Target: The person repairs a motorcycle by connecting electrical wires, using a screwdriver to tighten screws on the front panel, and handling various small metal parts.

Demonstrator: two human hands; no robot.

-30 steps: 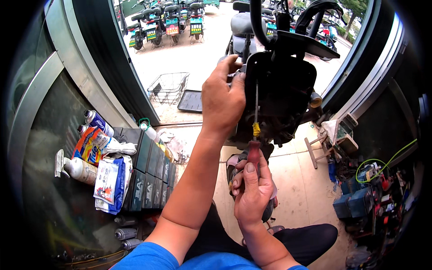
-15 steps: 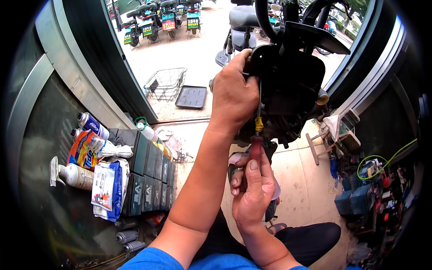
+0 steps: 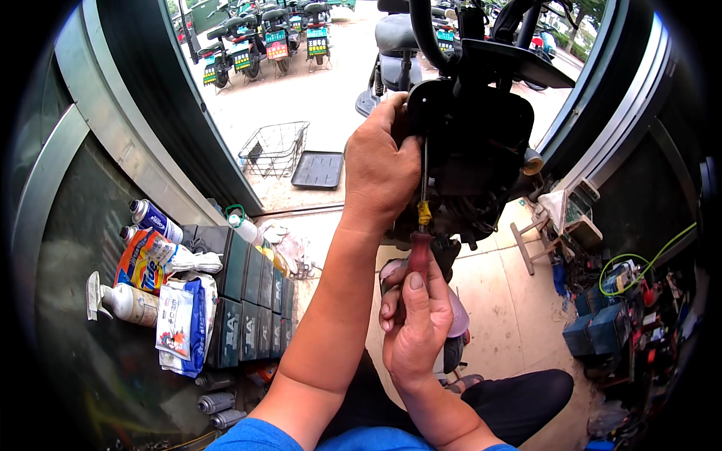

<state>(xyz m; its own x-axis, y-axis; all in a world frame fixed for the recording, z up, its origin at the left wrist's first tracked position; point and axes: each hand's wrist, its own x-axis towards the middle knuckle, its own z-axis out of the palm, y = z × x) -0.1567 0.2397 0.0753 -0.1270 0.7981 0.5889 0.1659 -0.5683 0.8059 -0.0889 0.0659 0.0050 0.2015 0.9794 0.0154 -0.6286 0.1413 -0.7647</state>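
In front of me stands the black front body (image 3: 481, 143) of an electric scooter, dark and short on detail. My left hand (image 3: 382, 167) grips its left edge, with the fingertips partly hidden behind it. My right hand (image 3: 418, 319) is closed around the red handle of a screwdriver (image 3: 420, 252), pointing upward. Yellow wrapping (image 3: 424, 213) sits on the shaft just above the handle. The shaft runs up along the body's left side, close by my left thumb. Its tip and whatever it touches cannot be made out.
Dark boxes (image 3: 232, 331) are stacked at left, with a spray bottle (image 3: 131, 301), cans and packets on top. A wire basket (image 3: 274, 150) and black tray (image 3: 317, 171) lie outside the doorway. At right are a wooden stool (image 3: 535, 244) and cluttered parts. Parked scooters (image 3: 277, 45) stand beyond.
The scooter body, both hands and the screwdriver sit slightly further left in the picture, as the view shifts a little. Both grips look the same.
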